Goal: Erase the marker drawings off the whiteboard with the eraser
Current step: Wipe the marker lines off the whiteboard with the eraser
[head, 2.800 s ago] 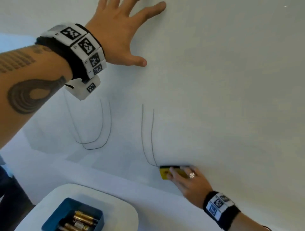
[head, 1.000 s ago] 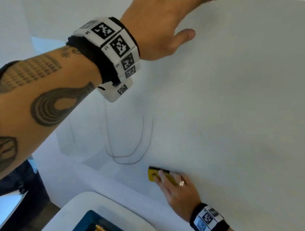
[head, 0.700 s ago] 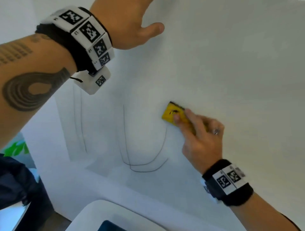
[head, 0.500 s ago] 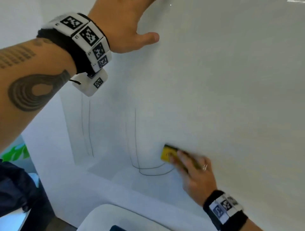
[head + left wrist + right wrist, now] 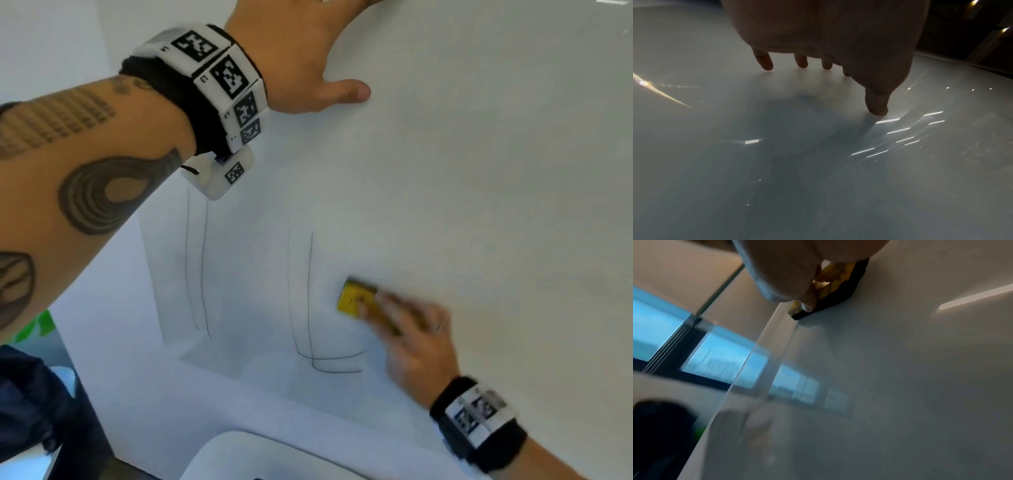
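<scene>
- Pressing flat on the whiteboard (image 5: 479, 188), the yellow eraser (image 5: 354, 299) with its dark felt side turned to the surface, low on the board and just right of the nearest marker lines (image 5: 310, 291).
- Pinned there by the right hand (image 5: 411, 339), fingers (image 5: 380, 308) laid along the yellow back and thumb curled at its edge, so the grip is closed on the eraser; blurred in the head view, so finger detail unclear.
- Seen from the right wrist: the eraser (image 5: 830, 293) with its black pad against the board and the thumb tip (image 5: 807, 305) on its side.
- Key relation: the remaining lines lie to the left of the eraser and below it, a tall pair of strokes curving into a short horizontal tail (image 5: 337, 363) under the hand.
- Farther left, well apart, a second pair of strokes (image 5: 197, 267) under the left forearm.
- Long axis of the strokes roughly up and down the board; probably a sideways sweep to the left needed, then a pass downward for the tail.
- Right hand clearly the nearer one to every mark.
- Left hand (image 5: 291, 58) spread high on the board, fingers straight, fingertips (image 5: 766, 63) and thumb (image 5: 877, 105) touching the surface, holding nothing, apparently bracing.
- Below the board, the rounded edge of a white tabletop (image 5: 260, 455).
</scene>
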Demonstrator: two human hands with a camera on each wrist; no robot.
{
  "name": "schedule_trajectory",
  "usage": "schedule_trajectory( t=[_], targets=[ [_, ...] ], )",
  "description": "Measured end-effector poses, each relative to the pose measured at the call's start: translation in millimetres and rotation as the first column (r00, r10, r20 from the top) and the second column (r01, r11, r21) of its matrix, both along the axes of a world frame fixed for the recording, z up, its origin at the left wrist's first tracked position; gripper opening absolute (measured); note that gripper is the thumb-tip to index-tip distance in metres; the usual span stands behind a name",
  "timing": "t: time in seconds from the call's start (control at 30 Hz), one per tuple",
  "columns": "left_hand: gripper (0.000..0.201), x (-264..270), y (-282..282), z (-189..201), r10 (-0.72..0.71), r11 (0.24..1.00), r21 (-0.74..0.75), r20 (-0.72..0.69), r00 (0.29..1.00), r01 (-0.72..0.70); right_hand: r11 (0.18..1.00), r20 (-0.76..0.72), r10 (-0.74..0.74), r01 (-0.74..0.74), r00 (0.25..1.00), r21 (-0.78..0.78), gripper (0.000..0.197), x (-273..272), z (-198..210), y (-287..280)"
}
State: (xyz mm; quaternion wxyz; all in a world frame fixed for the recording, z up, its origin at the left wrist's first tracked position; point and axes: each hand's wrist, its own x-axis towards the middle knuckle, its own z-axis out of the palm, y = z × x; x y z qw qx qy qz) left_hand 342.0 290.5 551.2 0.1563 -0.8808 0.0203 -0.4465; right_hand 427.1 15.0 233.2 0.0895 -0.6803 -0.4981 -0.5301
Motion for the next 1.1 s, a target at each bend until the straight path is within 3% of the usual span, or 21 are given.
schedule_trajectory(
  t=[0.1,0.17,0.27,0.4,0.47,0.57,0.63,0.7,0.77,0.83,0.9,1.0,1.03,1.1],
  targets=[
    [0.095,-1.3,-1.6,-1.3,0.003,1.000,-0.014,-0.027,1.000,-0.003,0.901,-0.035,-0.010,-0.007,0.999,-0.435,0.042,-3.2,-96.9,-17.6],
    [0.094,-2.5,-2.5,-1.7,-0.009,1.000,-0.010,-0.023,1.000,0.009,0.836,-0.032,-0.018,-0.002,0.999,-0.548,0.038,-3.6,-119.5,-23.3],
    [0.086,-2.6,-1.7,0.1,-0.029,0.999,0.045,0.016,0.999,0.028,0.874,-0.002,0.027,-0.024,1.000,-0.485,0.038,-6.9,-84.2,-5.6],
    [0.104,5.9,3.8,-1.0,0.009,0.999,-0.046,-0.047,0.999,-0.012,0.996,-0.046,0.046,-0.049,0.998,-0.072,0.048,-18.4,1.8,46.7],
    [0.103,5.0,3.4,-0.4,0.003,0.998,-0.055,-0.057,0.998,-0.006,0.999,-0.071,0.053,-0.051,0.996,0.019,0.048,-20.5,9.0,65.4],
    [0.088,-2.9,-0.7,0.7,-0.008,0.999,0.032,0.011,1.000,0.008,0.975,-0.033,0.049,-0.055,0.998,-0.217,0.043,-22.3,-59.8,64.9],
    [0.084,-5.6,-3.1,-0.9,0.015,0.999,0.052,0.050,0.999,-0.018,0.899,-0.034,0.007,-0.022,0.999,-0.437,0.037,-15.2,-124.0,48.3],
    [0.083,-5.1,-4.7,-1.8,0.021,0.999,0.043,0.058,0.998,-0.023,0.860,-0.060,-0.027,-0.007,0.998,-0.510,0.033,-10.5,-153.5,40.0],
    [0.084,-4.5,-4.2,-1.5,0.026,0.998,0.049,0.056,0.998,-0.028,0.864,-0.058,0.011,-0.039,0.998,-0.502,0.033,-11.6,-135.2,46.9],
    [0.084,-4.0,-3.0,0.0,0.021,0.999,0.042,0.048,0.999,-0.023,0.916,-0.013,0.087,-0.086,0.996,-0.392,0.039,-19.2,-81.2,66.1],
    [0.084,-3.5,-2.3,-0.2,0.019,0.999,0.037,0.043,0.999,-0.021,0.980,0.006,0.123,-0.120,0.992,-0.157,0.043,-29.4,-3.0,95.3],
    [0.082,-4.6,-2.3,-0.1,0.022,0.999,0.044,0.039,0.999,-0.023,0.981,0.014,0.105,-0.106,0.994,0.163,0.044,-29.6,99.7,128.7],
    [0.081,-5.8,-2.6,0.4,0.025,0.999,0.045,0.048,0.999,-0.028,0.974,0.013,0.095,-0.096,0.995,0.207,0.046,-29.1,118.1,135.1],
    [0.079,-7.9,-2.9,1.7,0.040,0.997,0.063,0.066,0.997,-0.044,0.972,0.029,0.079,-0.083,0.996,0.221,0.048,-29.1,118.0,141.2]
  ],
)
